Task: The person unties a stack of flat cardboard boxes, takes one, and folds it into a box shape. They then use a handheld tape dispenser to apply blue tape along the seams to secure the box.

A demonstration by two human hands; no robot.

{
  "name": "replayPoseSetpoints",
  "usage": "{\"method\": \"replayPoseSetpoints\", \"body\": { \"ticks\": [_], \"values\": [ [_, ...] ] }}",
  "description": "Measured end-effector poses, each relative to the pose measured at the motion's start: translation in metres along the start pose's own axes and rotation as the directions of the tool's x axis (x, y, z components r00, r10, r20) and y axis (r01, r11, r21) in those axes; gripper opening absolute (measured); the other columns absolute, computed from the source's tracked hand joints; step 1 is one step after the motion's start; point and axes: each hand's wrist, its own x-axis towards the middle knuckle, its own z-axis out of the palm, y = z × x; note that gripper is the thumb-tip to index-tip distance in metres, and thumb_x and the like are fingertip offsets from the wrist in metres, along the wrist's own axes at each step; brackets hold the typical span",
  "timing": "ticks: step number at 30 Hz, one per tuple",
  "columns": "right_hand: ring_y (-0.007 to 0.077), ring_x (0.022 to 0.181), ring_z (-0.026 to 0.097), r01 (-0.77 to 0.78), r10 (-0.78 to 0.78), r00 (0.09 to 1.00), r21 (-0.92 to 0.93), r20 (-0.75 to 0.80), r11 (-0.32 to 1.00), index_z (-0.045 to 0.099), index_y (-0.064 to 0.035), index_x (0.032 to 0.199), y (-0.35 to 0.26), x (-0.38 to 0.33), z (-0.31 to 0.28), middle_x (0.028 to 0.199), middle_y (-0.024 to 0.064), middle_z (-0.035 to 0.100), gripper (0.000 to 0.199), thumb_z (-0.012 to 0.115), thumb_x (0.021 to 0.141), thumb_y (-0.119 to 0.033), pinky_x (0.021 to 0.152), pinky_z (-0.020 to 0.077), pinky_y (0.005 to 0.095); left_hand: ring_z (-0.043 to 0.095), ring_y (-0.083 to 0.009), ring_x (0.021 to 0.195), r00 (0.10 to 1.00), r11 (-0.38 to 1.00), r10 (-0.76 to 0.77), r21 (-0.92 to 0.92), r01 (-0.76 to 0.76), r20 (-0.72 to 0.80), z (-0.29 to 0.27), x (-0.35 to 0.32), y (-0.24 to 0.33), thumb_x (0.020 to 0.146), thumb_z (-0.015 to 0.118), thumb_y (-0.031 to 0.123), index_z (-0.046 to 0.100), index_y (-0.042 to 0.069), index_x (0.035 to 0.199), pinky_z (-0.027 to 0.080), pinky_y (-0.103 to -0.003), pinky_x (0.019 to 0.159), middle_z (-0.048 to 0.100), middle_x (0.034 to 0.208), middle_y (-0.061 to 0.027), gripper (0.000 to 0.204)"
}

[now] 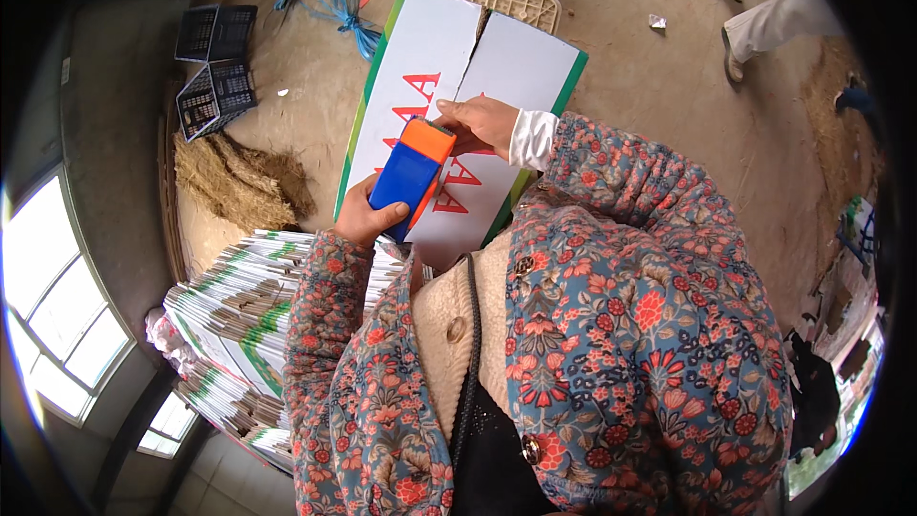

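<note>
My left hand [366, 215] is wrapped round the lower end of a blue and orange packing tape dispenser [404, 177], its thumb lying on the blue side. The dispenser is tilted, with its orange end and serrated edge pointing up and away from me. At that orange end is my right hand [478, 124], thumb by the serrated edge and fingers curled against the side, partly hidden. Below both hands lies a white carton [516, 62] with green edges and red print. Its two top flaps meet at a seam with a narrow gap at the far end.
A beige plastic crate [506, 0] shows beyond the carton. Flattened cartons [239, 325] are stacked at my left, near straw matting [239, 182] and black crates [218, 67]. Blue twine [349, 5] lies on the floor at the far left. Another person's legs [778, 14] stand far right.
</note>
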Motion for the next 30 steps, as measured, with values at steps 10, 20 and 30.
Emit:
{"method": "replayPoseSetpoints", "body": {
  "ticks": [10, 20, 30],
  "values": [
    [0.0191, 0.088, 0.064, 0.048, -0.057, 0.997, -0.147, -0.057, 0.988, 0.062, 0.0016, 0.107, 0.006, 0.005, -0.003, 0.098, 0.0127, 0.066, 0.044, 0.048, 0.094, -0.038, 0.083, 0.0510, 0.0306, 0.058, -0.0141, 0.081, 0.999, 0.998, -0.035, 0.050, 0.036, -0.011, 0.004, 0.002, 0.001, 0.068, 0.079, 0.038, 0.054, -0.006, 0.110, 0.049, -0.029, 0.073, 0.061, 0.092, -0.0084, 0.065],
    [0.0215, 0.089, 0.066, -0.090, 0.119, 0.988, 0.253, -0.100, 0.963, 0.060, -0.0003, 0.109, 0.014, 0.008, -0.004, 0.100, 0.0131, 0.066, 0.042, 0.063, 0.086, -0.035, 0.082, 0.0532, 0.0331, 0.058, -0.0138, 0.077, 0.999, 0.997, -0.026, 0.068, 0.029, -0.039, 0.004, 0.008, -0.001, 0.070, 0.077, 0.038, 0.056, -0.007, 0.107, 0.049, -0.028, 0.069, 0.062, 0.088, -0.0087, 0.062],
    [0.0096, 0.060, 0.059, 0.049, -0.196, 0.947, -0.487, -0.255, 0.872, 0.069, 0.0005, 0.085, -0.013, 0.034, -0.034, 0.070, 0.0038, 0.065, 0.024, 0.063, 0.086, -0.023, 0.058, 0.0497, 0.0230, 0.059, -0.0130, 0.075, 0.990, 0.989, -0.104, 0.091, 0.113, -0.099, 0.019, 0.026, 0.032, 0.075, 0.072, 0.039, 0.057, -0.008, 0.106, 0.050, -0.027, 0.068, 0.064, 0.090, -0.0093, 0.058]
  ]
}}
